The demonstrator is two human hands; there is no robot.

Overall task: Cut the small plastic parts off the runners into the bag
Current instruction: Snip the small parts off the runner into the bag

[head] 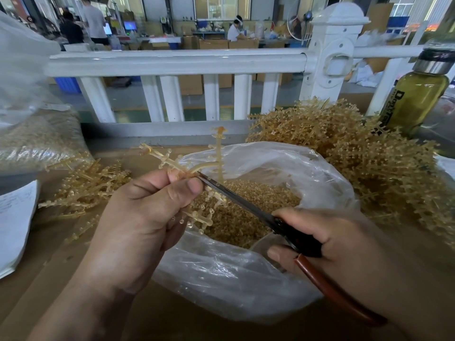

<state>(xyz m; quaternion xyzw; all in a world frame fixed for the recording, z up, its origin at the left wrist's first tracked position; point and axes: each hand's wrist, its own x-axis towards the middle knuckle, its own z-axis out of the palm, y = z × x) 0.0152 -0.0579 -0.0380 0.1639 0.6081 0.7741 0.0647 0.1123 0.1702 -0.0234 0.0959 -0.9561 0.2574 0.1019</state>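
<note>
Although blurred at the frame's edge, a big clear sack filled with amber pieces stands far left of the open plastic bag. A white sheet of paper lies below it. Nearer the bag, still on its left, a small heap of amber runners is spread over the brown cardboard tabletop.

Over the bag's left rim, the left hand pinches a branched runner between thumb and curled fingers. Its arms stick up and out above the bag's mouth, and small round parts are attached at their tips. The scissors slant across the mouth, their tip meeting the runner right beside the left thumb. The blades look nearly together.

Inside the bag lies a bed of loose small plastic parts, directly under the held runner. At the bag's right rim, the right hand is clenched round the scissors' black and red-brown handles.

Right of the bag and touching its far side, a large tangled pile of runners is heaped up. Beyond that pile, farther right, an olive-tinted bottle with a steel collar stands upright. Behind the bag runs a white railing.
</note>
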